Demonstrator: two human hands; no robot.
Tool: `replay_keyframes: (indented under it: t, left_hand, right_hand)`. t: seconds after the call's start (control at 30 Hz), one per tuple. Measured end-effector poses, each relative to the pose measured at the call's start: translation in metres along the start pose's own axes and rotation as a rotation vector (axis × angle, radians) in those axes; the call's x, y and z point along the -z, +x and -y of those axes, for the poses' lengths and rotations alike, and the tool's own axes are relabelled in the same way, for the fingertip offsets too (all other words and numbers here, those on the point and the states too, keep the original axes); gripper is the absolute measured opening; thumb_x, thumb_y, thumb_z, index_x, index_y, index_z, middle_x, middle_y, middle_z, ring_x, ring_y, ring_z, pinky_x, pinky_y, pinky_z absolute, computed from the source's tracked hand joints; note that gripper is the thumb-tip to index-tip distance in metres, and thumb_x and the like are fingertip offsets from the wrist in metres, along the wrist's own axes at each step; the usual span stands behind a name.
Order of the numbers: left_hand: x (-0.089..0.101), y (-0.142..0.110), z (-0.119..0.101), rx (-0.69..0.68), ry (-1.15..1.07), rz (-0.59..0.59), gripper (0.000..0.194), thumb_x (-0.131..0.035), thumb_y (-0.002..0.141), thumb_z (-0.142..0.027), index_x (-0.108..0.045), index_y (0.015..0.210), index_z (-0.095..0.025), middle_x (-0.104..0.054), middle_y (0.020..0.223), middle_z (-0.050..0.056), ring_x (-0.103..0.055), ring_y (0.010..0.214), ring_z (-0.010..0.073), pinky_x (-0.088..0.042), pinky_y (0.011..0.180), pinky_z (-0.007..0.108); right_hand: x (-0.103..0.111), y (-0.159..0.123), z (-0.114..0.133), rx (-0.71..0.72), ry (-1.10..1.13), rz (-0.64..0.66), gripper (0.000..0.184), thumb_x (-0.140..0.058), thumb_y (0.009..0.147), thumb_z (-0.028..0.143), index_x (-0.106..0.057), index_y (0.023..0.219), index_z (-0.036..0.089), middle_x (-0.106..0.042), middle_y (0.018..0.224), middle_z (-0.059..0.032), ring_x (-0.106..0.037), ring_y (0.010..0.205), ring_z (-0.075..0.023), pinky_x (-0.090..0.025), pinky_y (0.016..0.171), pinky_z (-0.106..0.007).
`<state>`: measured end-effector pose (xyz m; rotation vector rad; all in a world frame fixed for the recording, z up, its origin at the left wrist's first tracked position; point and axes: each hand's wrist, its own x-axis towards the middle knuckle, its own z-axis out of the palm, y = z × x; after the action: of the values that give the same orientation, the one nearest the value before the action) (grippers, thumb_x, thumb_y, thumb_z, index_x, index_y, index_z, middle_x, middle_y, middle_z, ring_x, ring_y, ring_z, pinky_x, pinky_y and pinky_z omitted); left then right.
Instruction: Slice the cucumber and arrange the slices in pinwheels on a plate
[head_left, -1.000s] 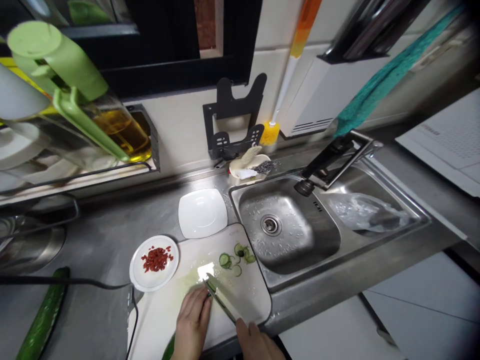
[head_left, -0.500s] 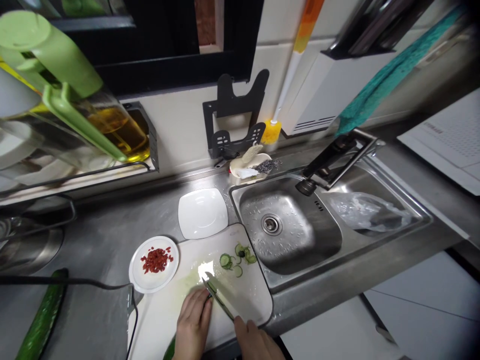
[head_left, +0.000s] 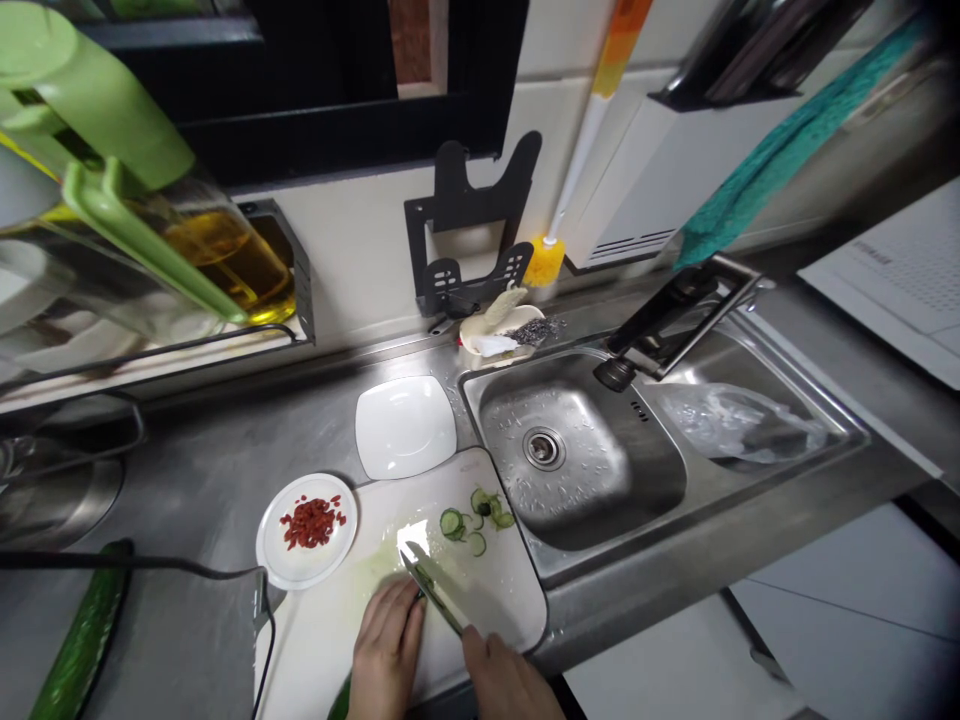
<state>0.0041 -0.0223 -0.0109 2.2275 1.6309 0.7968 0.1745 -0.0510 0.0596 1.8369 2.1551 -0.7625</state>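
Note:
My left hand is closed over a cucumber, whose dark green end shows below the wrist and whose cut end is mostly hidden by the fingers. Gripped by its handle in my right hand is a knife, its blade slanting up and left against the cucumber just beyond my left fingertips. Both hands work over a white cutting board. Thin cucumber slices and some peel-like pieces lie toward the board's far right.
A plate of small red dried berries overlaps the board's left edge. Behind the board sits a white square dish. To the right is a steel sink with a black faucet. Another cucumber lies far left.
The knife and my right hand have shifted slightly left. My left hand stays in about the same place on the cucumber, and the slices look unchanged.

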Motion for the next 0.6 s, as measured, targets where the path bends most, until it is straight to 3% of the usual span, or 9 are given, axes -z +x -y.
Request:
replay_keyframes:
  t: [0.33, 0.6]
  left_hand:
    - [-0.003, -0.002, 0.003, -0.011, 0.005, -0.002, 0.023, -0.051, 0.086, -0.019, -0.060, 0.107, -0.016, -0.070, 0.101, 0.007, -0.064, 0.097, 0.0185, -0.053, 0.089, 0.035]
    - [-0.004, -0.003, 0.003, 0.002, -0.029, -0.010, 0.024, -0.051, 0.086, -0.021, -0.062, 0.106, -0.017, -0.070, 0.100, 0.006, -0.065, 0.096, 0.0187, -0.053, 0.089, 0.035]
  right_hand:
    - [-0.004, 0.007, 0.002, 0.046, -0.062, -0.079, 0.041, -0.040, 0.072, -0.003, -0.056, 0.101, 0.019, -0.065, 0.079, -0.0034, -0.063, 0.067, -0.0169, -0.044, 0.060, -0.022]
    - [-0.009, 0.017, 0.006, 0.017, -0.055, -0.026, 0.043, -0.037, 0.076, -0.005, -0.057, 0.107, 0.018, -0.066, 0.079, -0.0040, -0.064, 0.069, -0.0173, -0.045, 0.059, -0.023]
